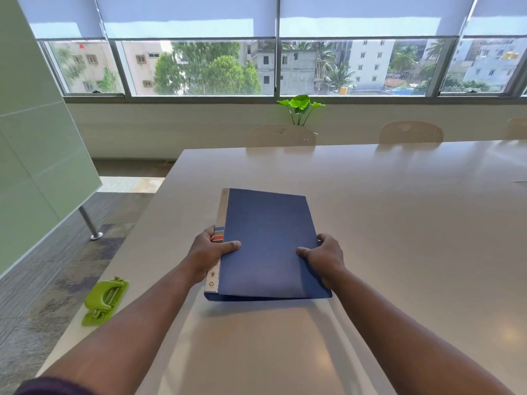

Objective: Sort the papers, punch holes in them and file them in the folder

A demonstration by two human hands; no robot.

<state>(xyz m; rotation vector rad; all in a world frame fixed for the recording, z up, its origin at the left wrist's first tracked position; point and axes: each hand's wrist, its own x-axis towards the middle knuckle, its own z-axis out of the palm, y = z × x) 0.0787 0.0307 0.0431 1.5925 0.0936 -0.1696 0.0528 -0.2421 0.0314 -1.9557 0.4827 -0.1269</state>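
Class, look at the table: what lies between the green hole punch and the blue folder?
In the head view, only the left forearm crosses above bare table between hole punch and folder.

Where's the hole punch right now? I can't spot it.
In the head view the green hole punch lies at the table's near-left edge, left of the left forearm and apart from the blue folder that both hands grip.
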